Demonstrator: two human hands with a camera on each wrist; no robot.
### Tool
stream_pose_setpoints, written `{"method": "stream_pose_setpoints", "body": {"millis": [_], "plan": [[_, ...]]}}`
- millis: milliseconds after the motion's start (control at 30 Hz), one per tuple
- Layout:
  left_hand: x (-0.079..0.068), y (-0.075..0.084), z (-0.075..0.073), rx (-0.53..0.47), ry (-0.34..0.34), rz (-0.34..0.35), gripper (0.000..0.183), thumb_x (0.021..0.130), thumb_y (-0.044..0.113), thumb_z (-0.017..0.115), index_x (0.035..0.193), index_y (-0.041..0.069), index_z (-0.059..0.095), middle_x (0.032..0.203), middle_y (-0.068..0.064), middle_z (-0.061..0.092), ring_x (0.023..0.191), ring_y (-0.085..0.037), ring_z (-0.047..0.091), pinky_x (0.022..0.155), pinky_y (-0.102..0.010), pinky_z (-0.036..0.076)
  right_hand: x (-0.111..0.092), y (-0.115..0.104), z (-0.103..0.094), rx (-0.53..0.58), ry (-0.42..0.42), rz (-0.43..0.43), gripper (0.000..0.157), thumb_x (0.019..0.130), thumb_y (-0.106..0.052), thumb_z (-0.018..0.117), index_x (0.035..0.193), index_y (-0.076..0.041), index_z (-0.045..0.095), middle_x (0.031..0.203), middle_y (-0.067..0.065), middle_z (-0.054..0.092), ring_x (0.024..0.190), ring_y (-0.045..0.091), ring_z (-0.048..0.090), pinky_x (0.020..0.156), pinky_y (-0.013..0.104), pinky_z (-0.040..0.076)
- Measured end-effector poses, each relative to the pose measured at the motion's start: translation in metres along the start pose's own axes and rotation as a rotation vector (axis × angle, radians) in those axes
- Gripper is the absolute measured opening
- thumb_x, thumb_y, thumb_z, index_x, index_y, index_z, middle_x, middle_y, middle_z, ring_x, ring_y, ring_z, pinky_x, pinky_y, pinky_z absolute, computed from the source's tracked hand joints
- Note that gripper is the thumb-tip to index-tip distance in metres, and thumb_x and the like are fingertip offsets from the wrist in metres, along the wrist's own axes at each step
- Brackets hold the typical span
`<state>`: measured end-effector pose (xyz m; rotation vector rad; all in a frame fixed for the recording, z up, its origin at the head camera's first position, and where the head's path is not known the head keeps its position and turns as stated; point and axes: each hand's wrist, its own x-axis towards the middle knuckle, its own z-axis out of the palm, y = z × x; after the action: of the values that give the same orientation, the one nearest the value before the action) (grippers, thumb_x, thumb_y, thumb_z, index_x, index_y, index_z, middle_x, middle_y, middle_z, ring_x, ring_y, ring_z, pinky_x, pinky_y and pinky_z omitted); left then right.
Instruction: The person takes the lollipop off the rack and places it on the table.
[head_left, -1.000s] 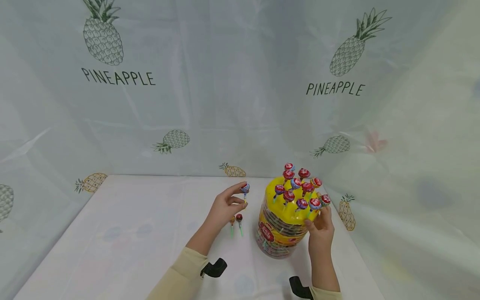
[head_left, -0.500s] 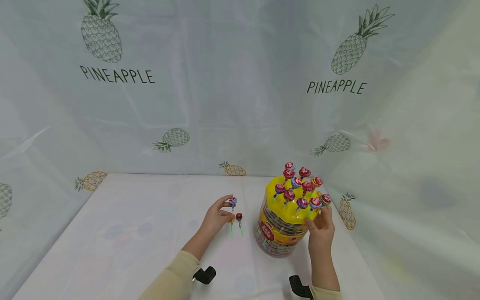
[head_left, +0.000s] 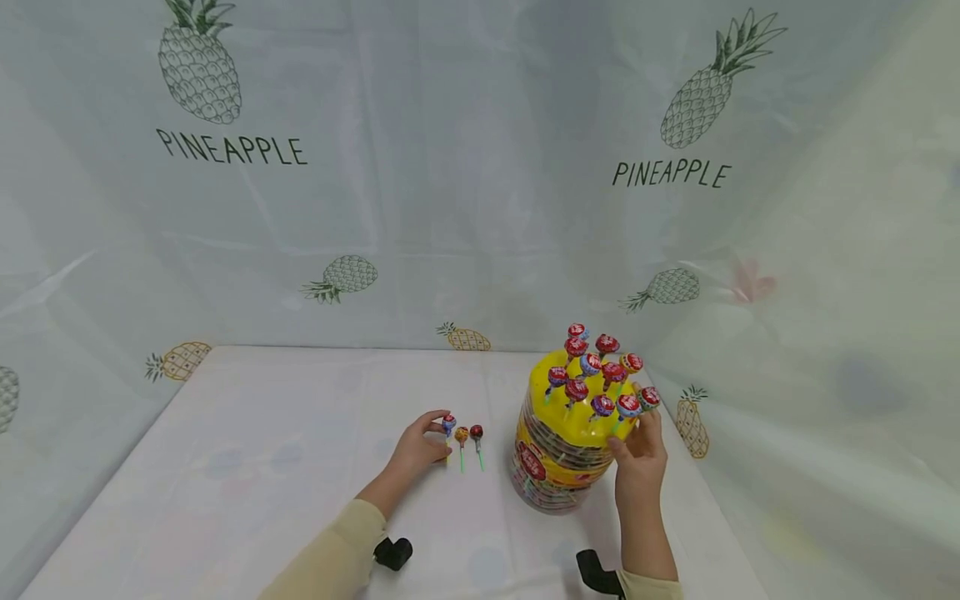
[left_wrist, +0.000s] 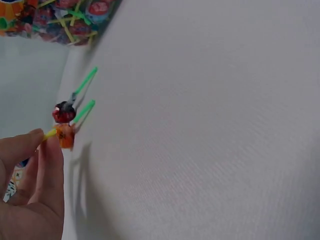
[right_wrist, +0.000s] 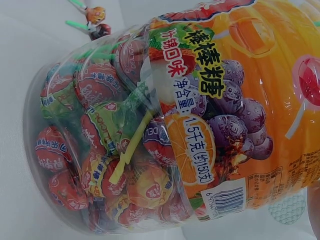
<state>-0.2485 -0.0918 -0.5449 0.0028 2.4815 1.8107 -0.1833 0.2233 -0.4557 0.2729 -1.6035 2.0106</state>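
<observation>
My left hand [head_left: 415, 450] pinches a blue-wrapped lollipop [head_left: 448, 422] by its yellow stick, upright and low over the table. Just right of it an orange lollipop [head_left: 462, 434] and a dark red lollipop [head_left: 477, 432] lie side by side, green sticks toward me. A big clear candy jar [head_left: 558, 454] with a yellow lid [head_left: 581, 425] stands at the right, several lollipops stuck upright in the lid. Around the lid's right edge my right hand [head_left: 641, 454] steadies the jar, thumb in front; its other fingers are partly hidden. Wrapped lollipops [right_wrist: 100, 130] fill the jar's lower part.
The white table [head_left: 300, 483] reaches back to a pale curtain [head_left: 480, 167] printed with pineapples. Black wrist-camera mounts [head_left: 393, 552] stick out from both cuffs.
My left hand has moved left and toward me with the blue lollipop, from near the jar to beside the two lying lollipops. The right hand has stayed on the jar.
</observation>
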Motion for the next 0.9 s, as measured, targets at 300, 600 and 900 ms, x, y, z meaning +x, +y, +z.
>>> {"method": "stream_pose_setpoints", "body": {"millis": [300,600,900], "plan": [[-0.0009,-0.0111,-0.0033,0.007,0.017,-0.058,0.065,0.072,-0.012,0.076,0.132,0.003,0.056,0.101,-0.011,0.062,0.056,-0.012,0.057,0.056,-0.027,0.053,-0.0001,0.0001,0.0003,0.007,-0.003,-0.003,0.05,0.094,-0.008,0.061,0.143,-0.006,0.048,0.149,0.006,0.032,0.133,0.024,0.038,0.098,0.022,0.043],[-0.002,-0.008,-0.0011,0.091,-0.004,-0.025,0.064,0.071,-0.011,0.078,0.13,0.002,0.058,0.096,-0.007,0.063,0.055,-0.011,0.058,0.056,-0.028,0.053,0.0015,0.0025,-0.0017,-0.024,0.001,0.005,0.05,0.094,-0.008,0.061,0.143,-0.007,0.048,0.151,0.005,0.032,0.136,0.024,0.036,0.099,0.022,0.042],[0.0004,-0.0111,0.0021,0.187,-0.006,0.0,0.065,0.07,-0.003,0.083,0.129,0.003,0.059,0.093,-0.003,0.065,0.054,-0.01,0.055,0.056,-0.027,0.049,0.0009,0.0011,0.0,0.001,-0.003,0.001,0.051,0.094,-0.007,0.061,0.143,-0.007,0.048,0.15,0.006,0.032,0.134,0.025,0.037,0.098,0.022,0.043]]}}
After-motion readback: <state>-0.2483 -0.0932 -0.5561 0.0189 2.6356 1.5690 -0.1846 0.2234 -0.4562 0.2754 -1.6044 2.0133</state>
